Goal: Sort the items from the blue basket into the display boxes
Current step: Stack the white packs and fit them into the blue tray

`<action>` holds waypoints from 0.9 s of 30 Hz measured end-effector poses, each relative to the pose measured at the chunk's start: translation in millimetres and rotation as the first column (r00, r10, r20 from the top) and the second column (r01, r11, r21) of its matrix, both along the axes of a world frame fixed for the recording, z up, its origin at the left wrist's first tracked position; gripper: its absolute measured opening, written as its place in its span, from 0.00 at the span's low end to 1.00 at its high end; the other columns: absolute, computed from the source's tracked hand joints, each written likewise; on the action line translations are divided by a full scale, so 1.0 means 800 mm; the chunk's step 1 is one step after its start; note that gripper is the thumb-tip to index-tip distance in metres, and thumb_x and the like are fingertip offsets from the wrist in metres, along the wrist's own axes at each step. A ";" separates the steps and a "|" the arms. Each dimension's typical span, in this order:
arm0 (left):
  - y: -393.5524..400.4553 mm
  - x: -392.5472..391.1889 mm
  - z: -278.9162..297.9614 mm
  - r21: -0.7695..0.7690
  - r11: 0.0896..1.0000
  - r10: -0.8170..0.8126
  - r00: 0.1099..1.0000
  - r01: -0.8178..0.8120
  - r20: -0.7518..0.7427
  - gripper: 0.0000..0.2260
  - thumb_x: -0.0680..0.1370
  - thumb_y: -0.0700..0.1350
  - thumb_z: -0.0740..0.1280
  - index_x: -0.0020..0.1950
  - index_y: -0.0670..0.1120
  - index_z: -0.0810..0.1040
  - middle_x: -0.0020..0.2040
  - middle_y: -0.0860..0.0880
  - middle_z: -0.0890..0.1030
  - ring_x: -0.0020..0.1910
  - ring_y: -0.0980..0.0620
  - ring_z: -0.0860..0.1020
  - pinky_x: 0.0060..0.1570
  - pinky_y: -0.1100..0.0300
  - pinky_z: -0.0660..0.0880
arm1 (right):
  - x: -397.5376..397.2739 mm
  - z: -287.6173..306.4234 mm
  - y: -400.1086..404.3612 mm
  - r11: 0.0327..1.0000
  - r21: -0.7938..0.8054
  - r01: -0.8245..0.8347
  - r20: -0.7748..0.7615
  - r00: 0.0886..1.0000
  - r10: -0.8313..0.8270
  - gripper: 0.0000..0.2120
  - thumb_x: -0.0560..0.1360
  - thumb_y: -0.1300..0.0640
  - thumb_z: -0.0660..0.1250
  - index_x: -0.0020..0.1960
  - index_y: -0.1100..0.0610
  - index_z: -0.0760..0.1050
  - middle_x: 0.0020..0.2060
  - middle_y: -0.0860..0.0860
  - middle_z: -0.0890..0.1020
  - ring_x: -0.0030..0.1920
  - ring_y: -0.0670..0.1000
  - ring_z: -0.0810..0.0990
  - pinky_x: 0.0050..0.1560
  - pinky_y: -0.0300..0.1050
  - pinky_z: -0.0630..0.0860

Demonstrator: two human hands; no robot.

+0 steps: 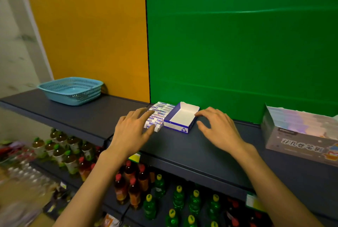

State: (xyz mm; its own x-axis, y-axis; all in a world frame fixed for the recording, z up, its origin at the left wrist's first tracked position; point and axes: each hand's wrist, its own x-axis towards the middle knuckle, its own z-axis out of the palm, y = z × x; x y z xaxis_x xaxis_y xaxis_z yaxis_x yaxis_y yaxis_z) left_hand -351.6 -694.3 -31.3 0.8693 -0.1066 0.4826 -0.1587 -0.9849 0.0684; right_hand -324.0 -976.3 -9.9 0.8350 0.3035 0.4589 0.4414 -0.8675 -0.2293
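Both hands, left (134, 128) and right (217, 126), fingers spread (nothing gripped), flanking the display box (180, 118) near the shelf edge (182, 164).

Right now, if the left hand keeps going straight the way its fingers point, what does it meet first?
The left hand points up and right toward the row of small white packs. Its fingertips look to be at or already touching them, so those packs come first; the empty display box lies just beyond.

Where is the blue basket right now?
In the head view, the blue basket sits at the far left of the dark shelf, against the orange wall panel, well left of the left hand and the white packets.
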 end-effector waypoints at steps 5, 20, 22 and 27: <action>0.045 0.038 -0.004 -0.039 0.999 -0.023 1.000 0.023 -0.007 0.23 0.81 0.60 0.57 0.76 0.56 0.66 0.73 0.50 0.71 0.69 0.46 0.71 0.63 0.46 0.70 | 0.020 -0.008 0.033 0.998 -0.017 0.058 -0.035 0.998 -0.059 0.15 0.80 0.50 0.64 0.66 0.48 0.76 0.62 0.47 0.78 0.60 0.51 0.76 0.59 0.49 0.71; 0.077 0.232 -0.010 -0.006 0.994 -0.109 0.992 0.109 -0.070 0.23 0.82 0.59 0.59 0.76 0.54 0.66 0.73 0.51 0.70 0.70 0.48 0.70 0.65 0.49 0.68 | 0.165 -0.044 0.064 0.989 0.104 0.110 -0.105 0.990 -0.099 0.13 0.80 0.50 0.65 0.64 0.46 0.76 0.60 0.44 0.78 0.60 0.47 0.75 0.57 0.45 0.70; 0.077 0.258 -0.013 -0.020 0.992 -0.124 0.990 0.123 -0.072 0.22 0.81 0.58 0.60 0.74 0.54 0.68 0.71 0.51 0.72 0.68 0.48 0.71 0.64 0.49 0.69 | 0.182 -0.047 0.068 0.985 0.132 0.108 -0.119 0.989 -0.093 0.13 0.80 0.49 0.65 0.64 0.46 0.76 0.60 0.43 0.78 0.60 0.46 0.75 0.59 0.45 0.71; 0.068 0.316 -0.028 -0.063 0.977 -0.209 0.971 0.203 -0.115 0.20 0.81 0.57 0.61 0.72 0.53 0.72 0.68 0.51 0.75 0.66 0.49 0.73 0.61 0.50 0.72 | 0.217 -0.054 0.083 0.982 0.152 0.114 -0.152 0.984 -0.091 0.13 0.79 0.50 0.65 0.64 0.46 0.76 0.57 0.42 0.78 0.59 0.46 0.74 0.59 0.45 0.71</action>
State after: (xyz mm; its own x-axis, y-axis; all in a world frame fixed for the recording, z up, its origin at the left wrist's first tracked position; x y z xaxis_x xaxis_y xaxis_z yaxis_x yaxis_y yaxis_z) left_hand -98.4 -639.8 -53.5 0.8830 -0.2676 0.3856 -0.3454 -0.9267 0.1478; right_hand -150.5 -909.7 -53.0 0.9187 0.1457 0.3672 0.3043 -0.8536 -0.4227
